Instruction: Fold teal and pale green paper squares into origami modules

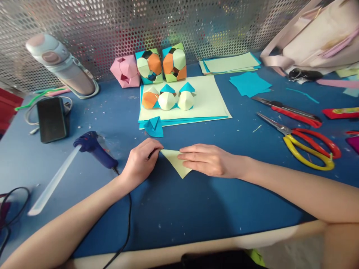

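Observation:
A pale yellow sheet of paper (179,164), folded to a triangle with one point toward me, lies between my hands on the blue table. At its left corner my left hand (141,160) is closed, thumb and fingertips pinching the paper. My right hand (209,160) rests on the right part of the triangle with straight fingers laid flat over it; its thumb is hidden. Just beyond sits a small folded blue paper piece (155,127). Behind that, several orange, blue and pale folded paper units (167,100) stand on stacked sheets (210,101).
Left are a hot glue gun (97,149) with its cord, a phone (52,119) and a bottle (61,63). Scissors (303,144), a utility knife (291,111) and blue paper squares (249,84) lie right. Paper models (150,66) stand by the perforated metal panel (98,26).

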Demonstrator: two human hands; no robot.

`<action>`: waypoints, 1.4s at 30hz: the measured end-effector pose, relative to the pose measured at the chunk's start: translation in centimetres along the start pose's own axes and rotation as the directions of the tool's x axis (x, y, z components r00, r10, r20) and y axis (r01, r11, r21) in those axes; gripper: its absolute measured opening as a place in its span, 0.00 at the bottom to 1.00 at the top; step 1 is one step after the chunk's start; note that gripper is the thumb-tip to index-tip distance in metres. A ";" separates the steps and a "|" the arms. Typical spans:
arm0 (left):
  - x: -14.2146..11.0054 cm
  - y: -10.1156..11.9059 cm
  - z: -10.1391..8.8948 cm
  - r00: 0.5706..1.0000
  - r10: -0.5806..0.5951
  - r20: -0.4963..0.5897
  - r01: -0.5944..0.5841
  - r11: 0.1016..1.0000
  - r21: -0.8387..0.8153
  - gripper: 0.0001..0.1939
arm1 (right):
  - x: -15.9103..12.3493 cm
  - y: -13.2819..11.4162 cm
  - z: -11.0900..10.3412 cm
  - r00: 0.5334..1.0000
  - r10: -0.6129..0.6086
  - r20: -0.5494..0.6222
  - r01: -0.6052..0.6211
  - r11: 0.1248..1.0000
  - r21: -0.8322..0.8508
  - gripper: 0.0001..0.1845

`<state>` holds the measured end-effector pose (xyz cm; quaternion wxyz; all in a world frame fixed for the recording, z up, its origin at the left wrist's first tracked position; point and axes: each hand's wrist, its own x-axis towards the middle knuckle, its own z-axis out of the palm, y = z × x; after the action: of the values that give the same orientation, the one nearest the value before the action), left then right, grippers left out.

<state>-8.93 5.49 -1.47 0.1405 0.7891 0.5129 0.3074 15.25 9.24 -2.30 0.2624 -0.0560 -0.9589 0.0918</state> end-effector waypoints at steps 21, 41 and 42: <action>-1.0 0.8 0.3 0.981 0.193 -0.032 -0.189 0.977 0.096 0.06 | 0.3 0.0 -0.2 0.998 -0.058 0.001 0.058 0.996 -0.075 0.11; -1.1 0.7 0.6 0.969 0.246 0.019 -0.247 0.961 0.121 0.06 | 0.2 0.1 0.1 0.996 -0.084 -0.004 0.083 0.989 -0.121 0.09; -1.1 0.8 0.6 0.968 0.250 0.026 -0.251 0.959 0.129 0.06 | 0.2 0.1 0.1 0.997 -0.083 -0.004 0.082 0.989 -0.121 0.09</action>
<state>-8.34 4.21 -1.86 0.0507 0.8566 0.4274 0.2846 15.01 9.34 -2.31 0.2667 -0.0323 -0.9630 0.0225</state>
